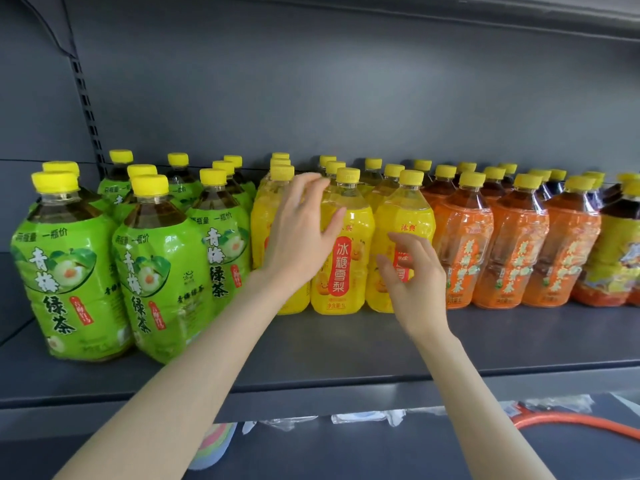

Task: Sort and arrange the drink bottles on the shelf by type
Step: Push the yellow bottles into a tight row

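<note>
Yellow-capped drink bottles stand in groups on a grey shelf (346, 355). Green-labelled tea bottles (69, 271) fill the left, yellow pear-drink bottles (341, 244) the middle, orange-labelled bottles (512, 251) the right. My left hand (301, 233) is spread with straight fingers in front of the front-left yellow bottle (258, 237), fingertips near the neighbouring bottle's shoulder; I cannot tell if it touches. My right hand (412, 271) hovers with loosely curled fingers in front of the front-right yellow bottle (410, 216), holding nothing.
A few yellow-and-orange labelled bottles (620, 251) stand at the far right edge. The shelf's grey back panel (346, 98) rises behind the rows. Below the shelf lie plastic packets (363, 419) and an orange hose (581, 424).
</note>
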`<state>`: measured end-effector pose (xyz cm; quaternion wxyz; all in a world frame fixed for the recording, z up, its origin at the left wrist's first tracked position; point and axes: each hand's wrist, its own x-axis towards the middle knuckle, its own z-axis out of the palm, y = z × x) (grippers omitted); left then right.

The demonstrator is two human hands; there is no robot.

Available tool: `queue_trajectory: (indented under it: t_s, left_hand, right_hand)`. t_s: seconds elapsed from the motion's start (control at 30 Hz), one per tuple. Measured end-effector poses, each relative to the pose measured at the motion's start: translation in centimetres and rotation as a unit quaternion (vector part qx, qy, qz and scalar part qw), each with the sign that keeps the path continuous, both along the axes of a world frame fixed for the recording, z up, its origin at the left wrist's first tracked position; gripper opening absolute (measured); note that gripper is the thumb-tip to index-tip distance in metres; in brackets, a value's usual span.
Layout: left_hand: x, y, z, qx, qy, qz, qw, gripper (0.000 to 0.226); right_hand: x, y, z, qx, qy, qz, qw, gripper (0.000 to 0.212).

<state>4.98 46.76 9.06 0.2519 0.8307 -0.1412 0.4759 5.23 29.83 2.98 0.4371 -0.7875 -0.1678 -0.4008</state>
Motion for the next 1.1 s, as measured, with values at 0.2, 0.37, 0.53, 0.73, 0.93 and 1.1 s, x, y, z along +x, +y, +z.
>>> queue_trajectory:
  t_s: [0.2,0.37,0.53,0.73,0.93,1.1]
  left_hand:
    - [3.6,-5.1,1.3,-0.068,0.117,0.011,0.991,0.076]
    - [2.4,-6.0,0.6,-0.137,0.03,0.018,0.99,0.055]
    - [-1.4,-6.5,0.1,-0.185,-0.058,0.014,0.981,0.046]
    - [-4.2,-4.4,0.9,-0.198,-0.065,0.06,0.976,0.045]
    - [-4.6,-0.3,1.3,-0.207,-0.052,0.12,0.969,0.05]
    - [-4.1,1.0,0.9,-0.194,-0.057,0.088,0.975,0.044]
  right_hand:
    - [1.2,-3.0,-1.5,-0.052,0.018,-0.025,0.998,0.054]
    - [2.3,-3.9,-2.6,-0.089,-0.003,-0.011,0.996,0.067]
    - [2.7,-4.1,-2.9,-0.08,-0.026,-0.004,0.996,0.068]
    - [2.6,-4.3,-2.8,-0.082,-0.016,0.012,0.996,0.066]
    - [1.5,-2.6,-0.6,-0.083,-0.071,0.017,0.994,0.05]
    - [3.3,1.5,5.7,-0.162,-0.032,0.094,0.982,0.055]
